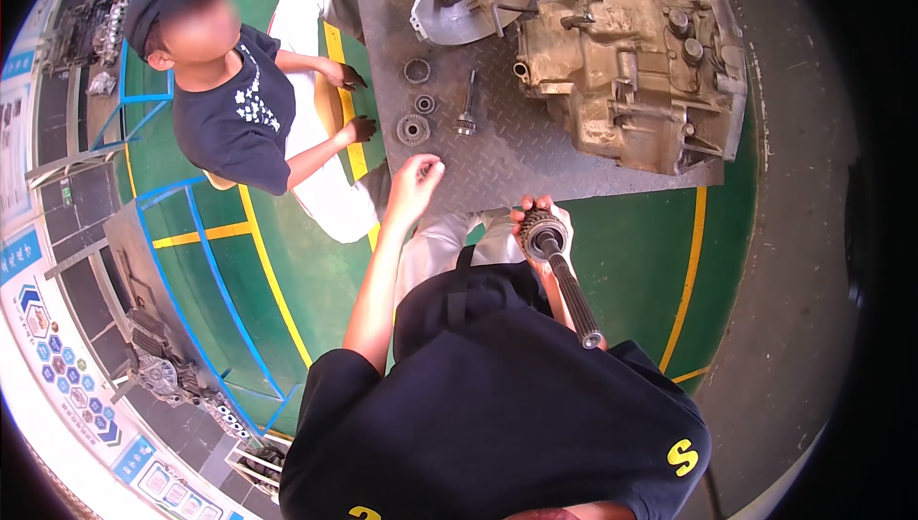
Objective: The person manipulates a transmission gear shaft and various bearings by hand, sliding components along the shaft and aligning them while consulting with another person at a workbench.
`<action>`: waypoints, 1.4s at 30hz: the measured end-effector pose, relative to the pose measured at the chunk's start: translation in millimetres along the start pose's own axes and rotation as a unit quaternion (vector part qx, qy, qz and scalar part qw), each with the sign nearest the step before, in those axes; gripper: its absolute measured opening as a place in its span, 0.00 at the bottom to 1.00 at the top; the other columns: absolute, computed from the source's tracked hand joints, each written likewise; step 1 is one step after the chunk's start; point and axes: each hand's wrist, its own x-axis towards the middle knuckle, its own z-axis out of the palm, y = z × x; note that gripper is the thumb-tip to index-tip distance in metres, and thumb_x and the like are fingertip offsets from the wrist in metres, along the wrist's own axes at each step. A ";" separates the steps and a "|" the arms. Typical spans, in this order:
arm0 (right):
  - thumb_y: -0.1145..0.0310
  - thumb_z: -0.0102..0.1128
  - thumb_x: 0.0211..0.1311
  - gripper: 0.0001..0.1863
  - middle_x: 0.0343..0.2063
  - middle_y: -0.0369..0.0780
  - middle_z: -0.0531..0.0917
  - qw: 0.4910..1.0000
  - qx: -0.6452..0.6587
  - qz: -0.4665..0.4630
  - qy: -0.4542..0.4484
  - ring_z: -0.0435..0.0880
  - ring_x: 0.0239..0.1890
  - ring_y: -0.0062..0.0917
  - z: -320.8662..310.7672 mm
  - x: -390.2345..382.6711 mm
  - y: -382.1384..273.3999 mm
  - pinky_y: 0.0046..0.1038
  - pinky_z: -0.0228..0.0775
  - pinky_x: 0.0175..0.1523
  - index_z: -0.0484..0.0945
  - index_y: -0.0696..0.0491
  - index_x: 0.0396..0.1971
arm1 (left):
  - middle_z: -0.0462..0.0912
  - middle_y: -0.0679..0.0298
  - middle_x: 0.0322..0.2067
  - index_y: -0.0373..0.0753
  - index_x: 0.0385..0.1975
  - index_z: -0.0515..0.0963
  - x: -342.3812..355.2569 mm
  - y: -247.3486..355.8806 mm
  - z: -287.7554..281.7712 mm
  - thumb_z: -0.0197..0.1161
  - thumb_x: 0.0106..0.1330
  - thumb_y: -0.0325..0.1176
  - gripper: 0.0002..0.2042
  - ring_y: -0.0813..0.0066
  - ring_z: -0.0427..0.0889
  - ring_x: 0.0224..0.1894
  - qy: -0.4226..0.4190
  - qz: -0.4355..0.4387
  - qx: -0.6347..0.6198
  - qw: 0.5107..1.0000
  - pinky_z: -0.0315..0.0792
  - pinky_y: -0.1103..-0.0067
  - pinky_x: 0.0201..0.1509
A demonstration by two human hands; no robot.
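Note:
A splined gear shaft is in my right hand, whose fingers wrap round its gear end. The shaft's long splined end points back toward my body, tilted down to the right. My left hand is held over the near left edge of the metal table, its fingers curled round something small and dark that I cannot make out. Just beyond it on the table are a toothed gear, a smaller ring and a thin toothed ring. Right of these lies a thin shaft with a small gear.
A large gearbox housing fills the table's right side. An open bell-shaped casing sits at the far edge. The table has a patterned steel top. At the left, another person sits with both hands near the table's edge.

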 end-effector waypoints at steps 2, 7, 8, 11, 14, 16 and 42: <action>0.60 0.54 0.58 0.14 0.35 0.46 0.74 0.999 -0.012 -0.012 0.051 0.77 0.38 0.38 0.0 -2.5 -4.8 0.40 0.81 0.38 0.72 0.57 0.30 | 0.82 0.62 0.38 0.35 0.44 0.75 38.1 -38.0 -9.3 0.59 0.65 0.37 0.13 0.80 0.79 0.42 0.018 -0.012 -0.013 1.000 0.70 0.83 0.49; 0.62 0.51 0.59 0.12 0.32 0.45 0.71 0.998 0.043 -0.045 0.015 0.73 0.34 0.37 -17.2 12.5 -8.2 0.39 0.80 0.36 0.70 0.57 0.30 | 0.77 0.54 0.44 0.37 0.47 0.73 150.5 -55.3 -28.7 0.64 0.57 0.35 0.19 0.58 0.77 0.46 0.081 0.075 0.230 0.967 0.71 0.70 0.50; 0.63 0.50 0.59 0.12 0.32 0.45 0.71 0.998 0.053 -0.041 0.011 0.72 0.35 0.37 -18.0 14.4 -9.5 0.39 0.80 0.37 0.70 0.57 0.30 | 0.73 0.52 0.50 0.38 0.51 0.70 172.1 -52.5 -30.3 0.65 0.55 0.34 0.23 0.54 0.74 0.51 0.097 0.103 0.298 0.944 0.69 0.66 0.54; 0.64 0.49 0.60 0.12 0.32 0.46 0.71 0.995 0.085 -0.040 -0.022 0.72 0.36 0.36 -24.7 26.4 -15.0 0.37 0.78 0.38 0.71 0.59 0.31 | 0.62 0.52 0.59 0.43 0.58 0.63 231.0 -27.6 -20.8 0.67 0.52 0.34 0.31 0.51 0.64 0.59 0.065 0.086 0.445 0.889 0.66 0.61 0.58; 0.64 0.49 0.60 0.12 0.32 0.46 0.71 0.994 0.087 -0.037 -0.052 0.71 0.35 0.35 -27.8 33.7 -13.2 0.34 0.75 0.35 0.72 0.60 0.31 | 0.62 0.54 0.58 0.45 0.60 0.62 270.5 -26.8 -25.5 0.69 0.51 0.34 0.34 0.50 0.64 0.59 -0.041 0.029 0.495 0.867 0.68 0.61 0.57; 0.64 0.49 0.60 0.12 0.31 0.46 0.71 0.995 0.070 -0.069 -0.027 0.71 0.34 0.35 -29.1 31.4 -17.1 0.33 0.74 0.33 0.71 0.60 0.29 | 0.64 0.55 0.57 0.48 0.59 0.63 272.7 -28.3 -21.5 0.69 0.50 0.36 0.34 0.51 0.67 0.57 -0.040 0.036 0.493 0.868 0.70 0.62 0.56; 0.63 0.48 0.60 0.14 0.29 0.47 0.71 0.998 0.024 0.048 0.029 0.74 0.33 0.38 -57.0 25.9 -7.2 0.37 0.78 0.36 0.70 0.61 0.28 | 0.68 0.49 0.49 0.41 0.53 0.65 10.4 -117.5 10.2 0.69 0.48 0.39 0.31 0.47 0.72 0.51 0.145 -0.161 0.184 0.959 0.68 0.63 0.54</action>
